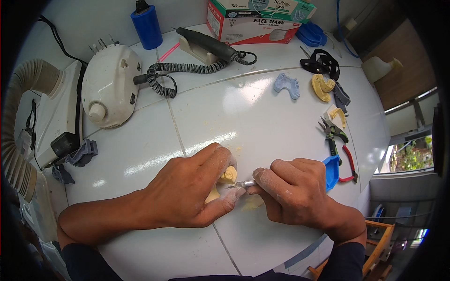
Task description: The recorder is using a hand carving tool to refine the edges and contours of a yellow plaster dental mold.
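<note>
My left hand (187, 182) is closed around a pale yellow plaster dental cast (228, 174), much of it hidden behind my fingers and thumb. In my right hand (297, 189) is a slim knife with a metal handle (244, 184), pointing left toward the cast. Its tip lies beside my left thumb; whether it touches the plaster I cannot tell. White dust coats the fingers of both hands. Yellow shavings (253, 203) lie on the white tabletop just under the knife.
A white control box (110, 86) stands at the back left, its coiled cord running to a black handpiece (206, 42) on a rest. Beyond are a blue canister (146, 27) and cardboard boxes (253, 28). Right: a blue dental impression (287, 86), yellow casts (322, 87), pliers (333, 136), a blue tray (331, 172).
</note>
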Demonstrator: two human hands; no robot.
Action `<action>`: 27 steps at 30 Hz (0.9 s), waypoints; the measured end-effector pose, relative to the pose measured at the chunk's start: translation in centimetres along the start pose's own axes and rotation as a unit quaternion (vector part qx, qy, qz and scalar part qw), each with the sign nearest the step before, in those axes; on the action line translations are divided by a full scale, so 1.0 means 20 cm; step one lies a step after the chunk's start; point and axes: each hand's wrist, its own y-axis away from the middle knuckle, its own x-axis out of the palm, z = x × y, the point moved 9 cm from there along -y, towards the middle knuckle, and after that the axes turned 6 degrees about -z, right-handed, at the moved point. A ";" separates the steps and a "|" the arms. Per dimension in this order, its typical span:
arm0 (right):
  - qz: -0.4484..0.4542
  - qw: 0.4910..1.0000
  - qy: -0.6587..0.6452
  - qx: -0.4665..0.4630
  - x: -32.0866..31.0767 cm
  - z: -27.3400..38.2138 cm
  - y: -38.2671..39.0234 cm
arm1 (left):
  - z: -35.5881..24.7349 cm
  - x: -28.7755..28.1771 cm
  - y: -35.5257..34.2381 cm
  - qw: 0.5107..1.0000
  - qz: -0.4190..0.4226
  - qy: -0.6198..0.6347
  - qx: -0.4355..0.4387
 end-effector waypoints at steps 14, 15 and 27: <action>0.008 1.000 -0.009 0.004 0.01 -0.01 -0.01 | -0.01 0.00 -0.01 1.000 0.003 -0.004 -0.002; 0.008 1.000 -0.009 0.004 0.01 -0.01 -0.01 | 0.00 0.00 -0.01 1.000 0.003 -0.004 -0.001; 0.003 1.000 -0.016 -0.001 0.00 -0.01 0.00 | -0.03 0.00 0.00 0.999 0.001 -0.023 0.037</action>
